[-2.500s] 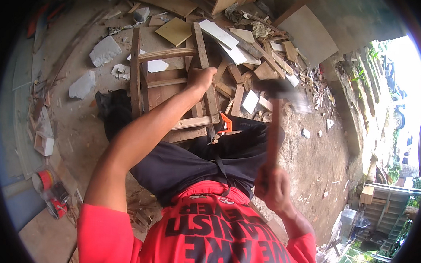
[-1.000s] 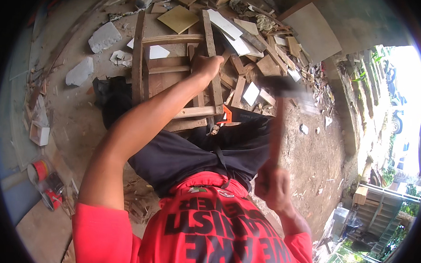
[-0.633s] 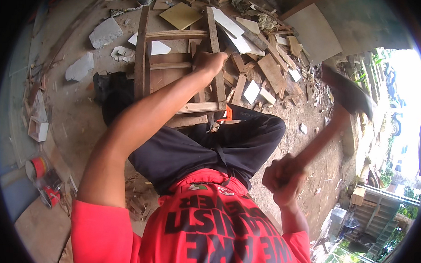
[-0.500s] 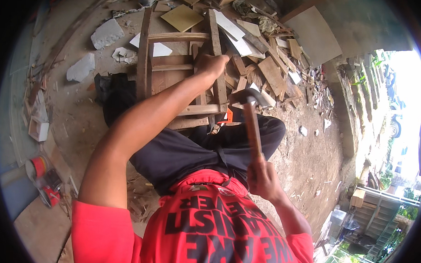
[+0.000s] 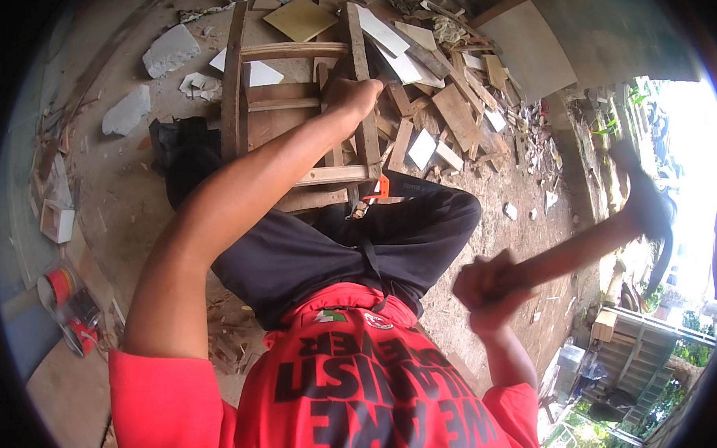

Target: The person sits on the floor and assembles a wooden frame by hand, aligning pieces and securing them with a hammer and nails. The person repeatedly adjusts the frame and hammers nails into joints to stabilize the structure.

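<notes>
A wooden frame (image 5: 294, 50) with two long rails and several crossbars stands in front of my crossed legs. My left hand (image 5: 352, 102) is closed around its right rail, near the upper middle; part of the fingers is hidden behind the wood. Out to the right, my right hand (image 5: 492, 290) grips a claw hammer (image 5: 575, 254) by its wooden handle. The hammer's dark head points away to the right, apart from the frame and blurred by motion. By the frame's near right corner lies a tool with an orange handle (image 5: 382, 187), perhaps a saw, partly hidden.
Offcuts of wood (image 5: 457, 117) are heaped beyond and to the right of the frame. Pale broken slabs (image 5: 172, 53) lie at the left on the dirt floor. Red cans (image 5: 59, 286) and a small white box (image 5: 57, 221) stand by the left wall. A board (image 5: 522, 48) leans at the far right.
My right hand has swung the hammer from beside the frame out to the right, its head now far from the wood. My left hand keeps its hold on the rail.
</notes>
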`<state>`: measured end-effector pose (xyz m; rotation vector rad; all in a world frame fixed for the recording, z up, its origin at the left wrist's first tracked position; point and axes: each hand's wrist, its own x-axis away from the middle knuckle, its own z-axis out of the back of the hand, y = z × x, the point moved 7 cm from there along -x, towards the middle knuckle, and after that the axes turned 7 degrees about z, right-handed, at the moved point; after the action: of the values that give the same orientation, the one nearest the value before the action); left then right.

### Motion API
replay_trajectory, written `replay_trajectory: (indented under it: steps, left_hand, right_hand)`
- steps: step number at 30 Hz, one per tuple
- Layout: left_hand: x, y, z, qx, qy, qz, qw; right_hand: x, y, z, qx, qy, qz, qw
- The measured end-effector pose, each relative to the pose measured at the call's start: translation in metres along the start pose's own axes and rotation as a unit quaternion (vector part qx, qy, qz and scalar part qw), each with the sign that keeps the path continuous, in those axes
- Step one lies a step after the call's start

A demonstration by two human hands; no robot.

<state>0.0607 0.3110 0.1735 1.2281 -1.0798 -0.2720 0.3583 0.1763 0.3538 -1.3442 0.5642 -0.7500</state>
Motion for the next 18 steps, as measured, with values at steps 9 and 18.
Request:
replay_trajectory:
  steps: [9,18]
  left_hand:
    - [-0.004,-0.005,-0.003,-0.001,0.001,0.002,1.000]
    - [0.008,0.001,-0.001,-0.016,-0.016,0.035,0.999]
  right_hand:
    - [0.013,-0.001,0.004,-0.093,0.034,0.172,0.980]
    - [0.009,0.004,0.004,-0.111,0.077,0.063,0.989]
